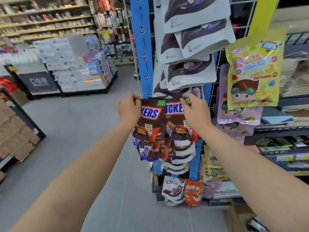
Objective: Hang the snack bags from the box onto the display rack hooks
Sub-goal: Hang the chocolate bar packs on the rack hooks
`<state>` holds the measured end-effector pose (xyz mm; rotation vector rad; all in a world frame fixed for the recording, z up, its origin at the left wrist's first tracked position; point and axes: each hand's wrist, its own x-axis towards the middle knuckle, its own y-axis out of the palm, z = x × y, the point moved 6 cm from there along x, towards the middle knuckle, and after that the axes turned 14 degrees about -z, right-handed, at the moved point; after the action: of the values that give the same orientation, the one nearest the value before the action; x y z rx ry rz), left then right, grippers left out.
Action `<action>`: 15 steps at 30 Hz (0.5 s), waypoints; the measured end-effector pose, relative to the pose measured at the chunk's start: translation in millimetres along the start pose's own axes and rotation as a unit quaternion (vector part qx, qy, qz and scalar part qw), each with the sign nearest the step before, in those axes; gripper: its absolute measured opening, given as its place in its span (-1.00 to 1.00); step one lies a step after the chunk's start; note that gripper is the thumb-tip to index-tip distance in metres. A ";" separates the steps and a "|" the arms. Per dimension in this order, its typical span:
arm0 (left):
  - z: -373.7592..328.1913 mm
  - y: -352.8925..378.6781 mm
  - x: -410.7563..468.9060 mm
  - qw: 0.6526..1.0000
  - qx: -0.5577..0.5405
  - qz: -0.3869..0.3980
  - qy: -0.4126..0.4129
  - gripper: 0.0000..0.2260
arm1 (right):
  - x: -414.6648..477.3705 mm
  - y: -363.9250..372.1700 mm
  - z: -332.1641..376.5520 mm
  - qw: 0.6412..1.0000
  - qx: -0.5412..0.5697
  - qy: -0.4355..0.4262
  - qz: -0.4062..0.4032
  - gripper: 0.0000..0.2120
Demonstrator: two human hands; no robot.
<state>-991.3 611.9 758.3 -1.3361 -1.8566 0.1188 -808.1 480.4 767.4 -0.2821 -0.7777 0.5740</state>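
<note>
Fingers of the left hand [129,108] pinch the top corner of one brown Snickers bag [149,122], and the right hand [195,112] pinches the top edge of a second Snickers bag [175,124] just beside it, close to a green tag [187,100]. Both bags are held up against the display rack [142,47] at mid height. Whether either hanging hole is already over a hook is hidden behind the hands, so I judge this pair as being hung, not yet hung. At twelve o'clock from the hands the rack is already full of white-and-purple bags [192,39]. At two o'clock a yellow candy bag [254,69] hangs over lilac ones. At six o'clock more brown bags, a Dove bag [173,187] and an orange bag [194,195] fill the lower hooks. Much of the rack looks stocked, then. The cardboard box [237,216] shows only a corner at five o'clock. Something packaged lies in it, but how many bags are left there I cannot tell.
</note>
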 end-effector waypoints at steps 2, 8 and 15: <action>0.2 7.3 21.9 1.000 0.004 -0.004 -0.002 -0.86 | 19.8 -1.0 0.7 0.997 -0.036 -0.025 -0.059 -0.82; -11.6 37.9 52.8 0.998 -0.030 0.029 0.049 -0.82 | 42.6 10.1 -21.8 0.993 -0.078 -0.034 -0.080 -0.81; -18.6 53.5 62.4 0.995 -0.049 0.024 0.077 -0.89 | 45.6 16.8 -36.6 0.992 -0.074 -0.046 -0.087 -0.83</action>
<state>-945.1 679.5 778.2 -1.4169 -1.7188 -0.0501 -761.8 519.5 761.3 -0.3221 -0.9250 0.3675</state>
